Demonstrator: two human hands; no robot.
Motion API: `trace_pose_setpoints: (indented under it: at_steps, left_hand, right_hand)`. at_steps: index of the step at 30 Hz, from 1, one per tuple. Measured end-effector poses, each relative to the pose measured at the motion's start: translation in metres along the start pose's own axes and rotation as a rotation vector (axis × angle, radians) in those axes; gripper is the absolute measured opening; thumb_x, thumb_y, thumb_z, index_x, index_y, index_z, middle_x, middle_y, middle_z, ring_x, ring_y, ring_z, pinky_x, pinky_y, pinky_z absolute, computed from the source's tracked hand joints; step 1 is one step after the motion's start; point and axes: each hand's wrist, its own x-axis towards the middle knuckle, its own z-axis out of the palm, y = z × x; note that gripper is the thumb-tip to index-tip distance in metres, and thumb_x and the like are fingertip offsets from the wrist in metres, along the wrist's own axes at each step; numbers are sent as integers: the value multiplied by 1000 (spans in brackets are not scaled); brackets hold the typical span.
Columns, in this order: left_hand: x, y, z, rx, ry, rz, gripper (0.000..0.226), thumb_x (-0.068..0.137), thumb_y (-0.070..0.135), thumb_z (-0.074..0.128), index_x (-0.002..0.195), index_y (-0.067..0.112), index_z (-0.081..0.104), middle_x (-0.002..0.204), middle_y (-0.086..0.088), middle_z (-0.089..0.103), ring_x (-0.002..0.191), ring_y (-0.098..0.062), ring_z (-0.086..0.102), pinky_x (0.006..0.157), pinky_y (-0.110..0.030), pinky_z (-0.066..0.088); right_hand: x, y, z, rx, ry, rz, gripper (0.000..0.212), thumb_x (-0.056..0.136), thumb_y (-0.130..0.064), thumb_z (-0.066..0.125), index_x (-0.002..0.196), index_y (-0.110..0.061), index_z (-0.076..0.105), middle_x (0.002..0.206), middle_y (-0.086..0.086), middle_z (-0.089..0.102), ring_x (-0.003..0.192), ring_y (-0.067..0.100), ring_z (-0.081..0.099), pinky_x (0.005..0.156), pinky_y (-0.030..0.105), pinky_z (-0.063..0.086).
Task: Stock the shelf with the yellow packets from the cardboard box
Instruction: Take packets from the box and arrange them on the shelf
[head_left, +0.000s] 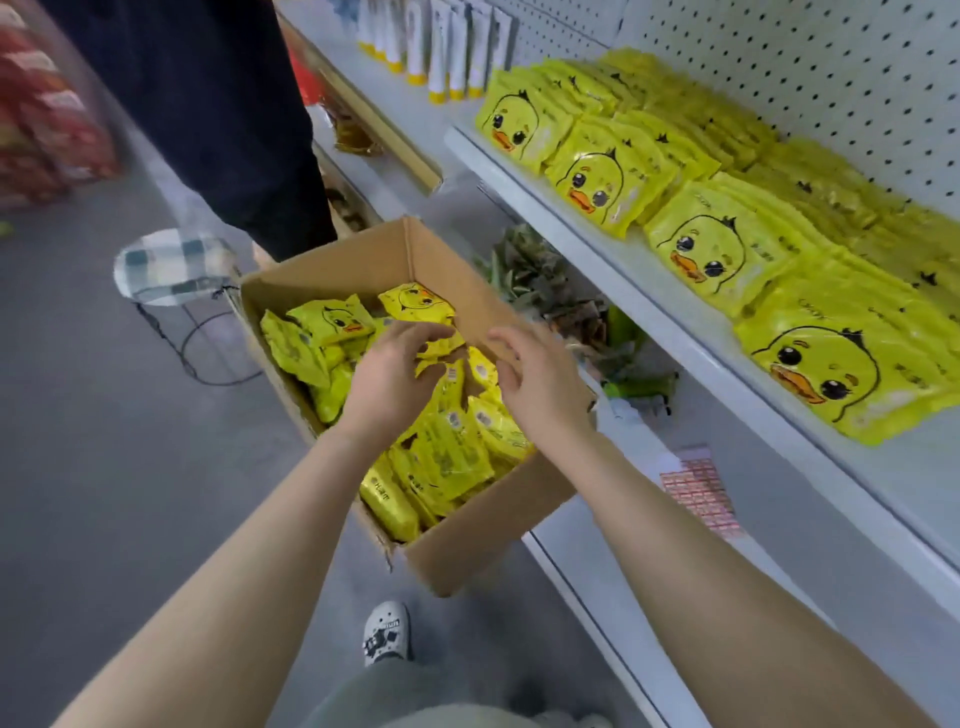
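An open cardboard box (467, 540) stands on the floor beside the shelving, filled with several loose yellow duck-face packets (452, 452). My left hand (389, 379) is down in the box, its fingers curled round a yellow packet (439, 345) near the middle. My right hand (530, 379) hovers just right of it over the box's right wall, fingers loosely spread and holding nothing. On the white shelf (587, 228) at the right, rows of the same yellow packets (711, 249) lie stacked in overlapping lines.
A person in dark trousers (218, 104) stands behind the box. A checked stool (171, 265) on a wire frame sits left of it. White tubes (441, 47) stand at the shelf's far end. Pineapples (535, 275) lie on the lower shelf. My shoe (387, 631) is below.
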Motion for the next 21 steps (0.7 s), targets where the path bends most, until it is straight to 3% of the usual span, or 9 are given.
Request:
trace_pose_setpoints:
  at_steps: [2,7,10,14,17,21]
  left_hand:
    - [0,-36,-9,76,-166,-49,46,78,16,74,121,28,62,116,2,60,102,-17,61,85,-36,51]
    - [-10,-87,-24,171,-750,-121,60,76,31,79,131,32,54,132,9,56,118,-13,54,95,-23,41]
    - [-14,-101,-14,262,-966,-87,67,73,38,80,134,32,52,135,7,54,125,-17,48,98,-28,39]
    - [-13,-117,3,475,-1017,-42,59,74,42,77,129,31,57,123,3,61,120,-21,50,95,-34,46]
    - [-9,-123,13,452,-939,-118,47,79,44,72,123,31,61,116,3,65,113,-20,57,89,-34,51]
    - [-4,-124,25,444,-806,-227,41,89,45,61,128,34,58,122,2,63,114,-22,58,90,-37,51]
  right_hand:
    - [0,-8,28,19,-110,46,35,89,-13,61,122,-24,60,115,-1,58,108,18,56,84,27,41]
    - [-5,-13,90,-18,-449,198,49,90,-18,63,136,-24,48,130,6,53,117,27,53,92,37,44]
    - [-6,3,115,-83,-605,337,58,91,-22,63,143,-25,38,134,11,47,120,31,50,93,37,43]
    - [-6,28,135,-142,-731,393,63,91,-21,62,147,-29,33,145,15,37,130,34,42,101,40,40]
    - [-3,40,147,-189,-806,424,65,93,-23,61,149,-29,30,157,17,19,140,38,30,110,43,33]
    - [0,44,166,-269,-831,472,72,91,-28,65,149,-27,24,157,18,13,138,40,30,109,44,35]
